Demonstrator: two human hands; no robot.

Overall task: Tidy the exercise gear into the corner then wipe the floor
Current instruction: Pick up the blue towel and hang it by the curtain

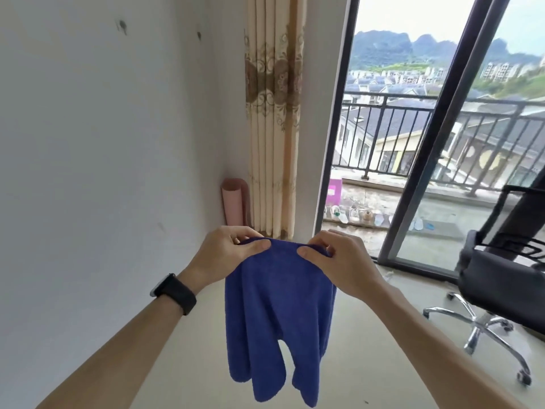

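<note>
step: cloth readied for wiping | left hand point(227, 252) and right hand point(345, 258) each pinch the cloth's point(280, 314) top edge | cloth hangs above the floor point(383, 349) | rolled mat point(236, 205) stands in the floor's far corner | advice: fold into a flat pad, lower, wipe outward from the corner

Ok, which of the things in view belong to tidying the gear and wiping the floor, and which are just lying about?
Part of the job: blue cloth, pinched at its top edge by the left hand and right hand; rolled pink mat, upright in the corner; floor.
Just there: curtain; office chair; shoes on the balcony.
</note>
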